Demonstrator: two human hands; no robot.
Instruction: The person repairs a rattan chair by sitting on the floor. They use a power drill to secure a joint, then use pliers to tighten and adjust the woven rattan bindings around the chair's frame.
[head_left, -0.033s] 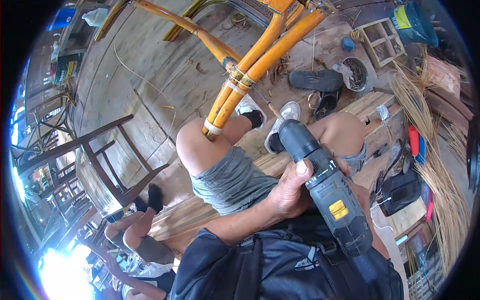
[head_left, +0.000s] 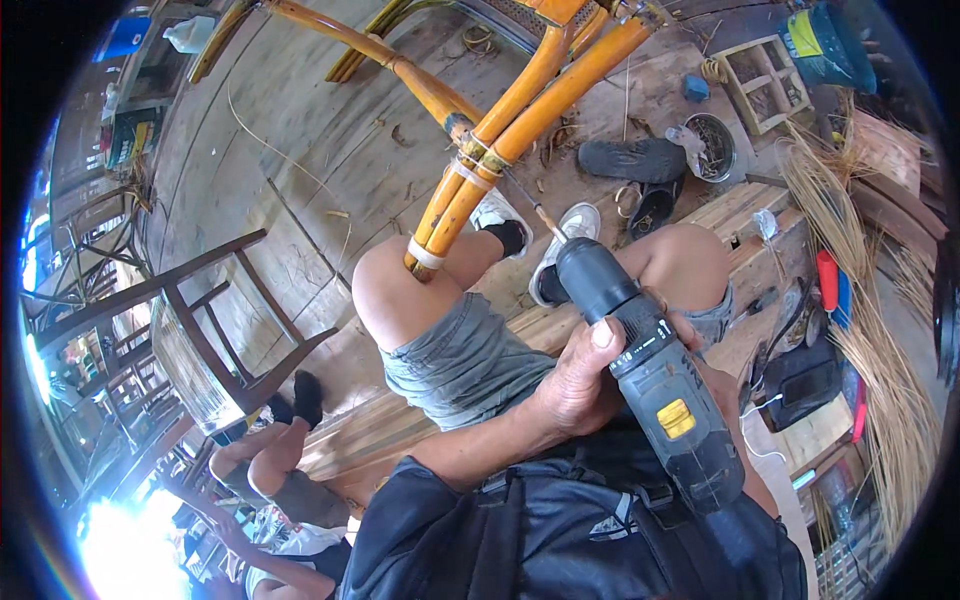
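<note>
A black and grey cordless drill (head_left: pixel 680 415) with a yellow patch lies before my body, pointing up and left. My left hand (head_left: pixel 585 375) is closed around its front part, thumb along the side near the chuck. Behind the body of the drill, my right hand (head_left: pixel 712 380) is mostly hidden; its forearm reaches the grip side. The long thin bit (head_left: pixel 545 218) extends to the bound joint of an orange-yellow rattan chair frame (head_left: pixel 515 130); whether its tip is inside the pole I cannot tell. The frame's lower end rests on my left knee.
A dark wooden chair (head_left: pixel 215 350) and another seated person (head_left: pixel 275 470) are at left. Dark slippers (head_left: pixel 630 160), a metal bowl (head_left: pixel 712 145) and a wooden box frame (head_left: pixel 765 85) sit at far right. Loose cane strips (head_left: pixel 880 380), a red-handled tool (head_left: pixel 827 280) and a phone (head_left: pixel 805 385) lie at right.
</note>
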